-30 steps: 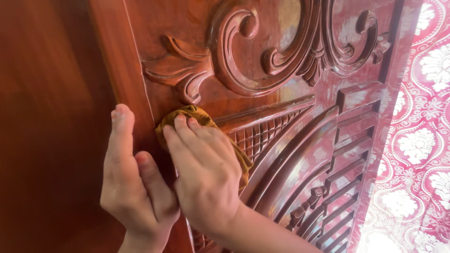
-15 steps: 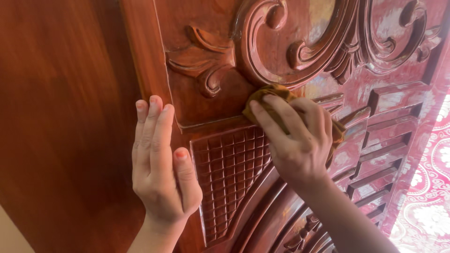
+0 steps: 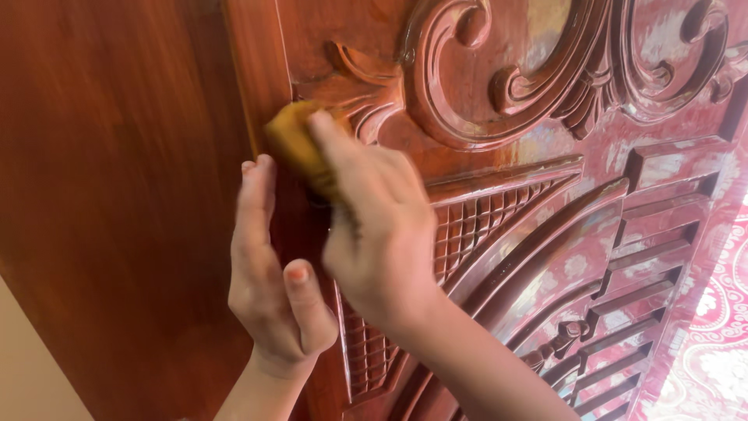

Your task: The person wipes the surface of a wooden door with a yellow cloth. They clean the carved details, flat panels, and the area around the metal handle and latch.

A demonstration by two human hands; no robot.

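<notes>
Cloth [image 3: 294, 144] against glossy carved door [image 3: 545, 195]

You have one carved wooden door [image 3: 545, 195] before you and one mustard-yellow cloth [image 3: 294, 144]. You have two hands up: left hand [image 3: 273, 281], right hand [image 3: 378, 226].

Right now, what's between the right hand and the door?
Head view: a mustard cloth sits under the right hand's fingers, pressed against the carved door by the leaf scroll. The left hand lies flat on the door beside it.
</notes>
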